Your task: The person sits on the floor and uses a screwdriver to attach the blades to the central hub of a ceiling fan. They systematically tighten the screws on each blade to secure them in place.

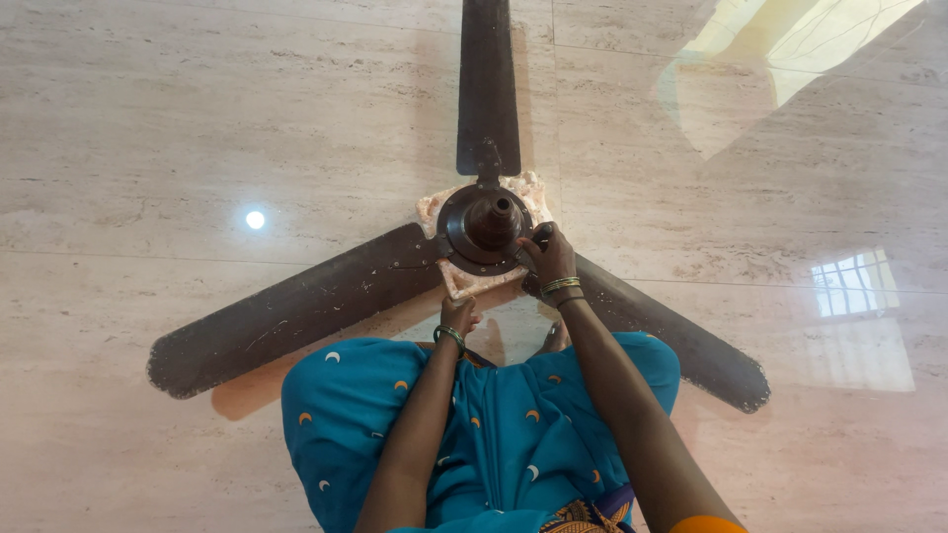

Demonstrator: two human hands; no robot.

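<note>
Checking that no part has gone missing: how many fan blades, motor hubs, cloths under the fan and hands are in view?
Fan blades: 3
Motor hub: 1
Cloth under the hub: 1
Hands: 2, left hand and right hand
Total: 7

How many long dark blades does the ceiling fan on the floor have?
3: one dark blade points away, one lies left, one lies right, partly under the right hand.
</note>
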